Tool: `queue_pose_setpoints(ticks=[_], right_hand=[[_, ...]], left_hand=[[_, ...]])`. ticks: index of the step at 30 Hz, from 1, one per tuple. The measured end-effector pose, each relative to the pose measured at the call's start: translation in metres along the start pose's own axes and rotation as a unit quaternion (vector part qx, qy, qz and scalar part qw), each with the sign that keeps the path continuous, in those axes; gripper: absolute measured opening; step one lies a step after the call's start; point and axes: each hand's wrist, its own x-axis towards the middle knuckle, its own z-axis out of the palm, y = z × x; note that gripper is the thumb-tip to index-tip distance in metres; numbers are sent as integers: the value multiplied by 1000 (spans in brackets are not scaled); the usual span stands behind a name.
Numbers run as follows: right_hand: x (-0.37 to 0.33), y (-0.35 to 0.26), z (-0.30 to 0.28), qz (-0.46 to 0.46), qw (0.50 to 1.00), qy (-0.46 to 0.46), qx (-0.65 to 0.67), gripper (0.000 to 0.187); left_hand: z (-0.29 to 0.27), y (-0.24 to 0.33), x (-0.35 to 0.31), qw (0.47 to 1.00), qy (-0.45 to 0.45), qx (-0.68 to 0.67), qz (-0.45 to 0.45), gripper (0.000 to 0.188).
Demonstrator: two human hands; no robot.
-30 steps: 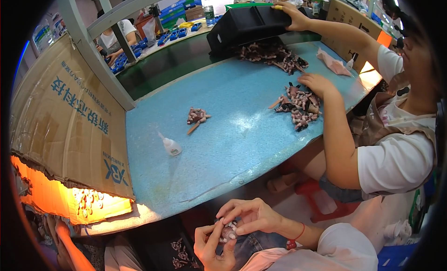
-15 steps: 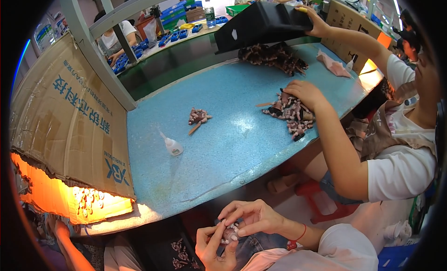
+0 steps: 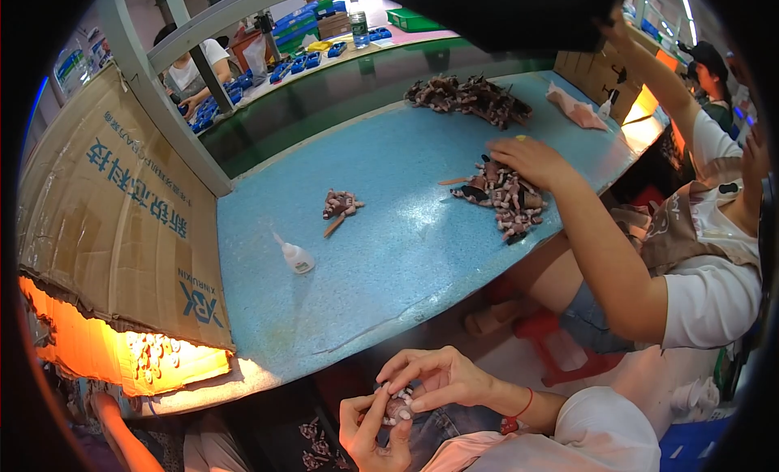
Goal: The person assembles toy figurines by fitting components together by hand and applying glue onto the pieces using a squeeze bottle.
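— What do the two hands hold, down at the lower edge?

— The left hand (image 3: 372, 423) and the right hand (image 3: 434, 376) meet over the person's lap, below the table's edge. Between them is a small brownish piece with pale knobs (image 3: 398, 403). The right fingers curl down onto it from above, and the left thumb and fingers pinch it from below (how tightly, I cannot tell, it is very small).

— And on the table?

— The blue table (image 3: 389, 253) carries a small glue bottle (image 3: 294, 256) lying near the left side, and a little heap of the same brown pieces (image 3: 341, 204) just beyond it. Further right, a co-worker's hand (image 3: 527, 158) rests on a bigger pile (image 3: 507, 198). A third pile (image 3: 471, 97) lies at the far edge.

— What stands at the left?

— A cardboard sheet (image 3: 122, 212), tilted, with orange light under it.
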Motion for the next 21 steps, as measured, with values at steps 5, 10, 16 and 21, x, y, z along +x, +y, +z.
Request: queue_pose_setpoints(ticks=[5, 10, 16, 21], right_hand=[[-1, -4, 5, 8, 1000, 21, 14, 29], [-3, -5, 4, 12, 1000, 24, 13, 29], [2, -4, 3, 18, 999, 13, 24, 30], [1, -12, 4, 4, 999, 32, 26, 32]], left_hand=[[2, 0, 0, 1000, 8, -16, -5, 31], [3, -1, -2, 1000, 5, -8, -2, 30], [9, -18, -6, 999, 39, -25, -14, 44], [10, -15, 0, 999, 21, -36, 14, 44]])
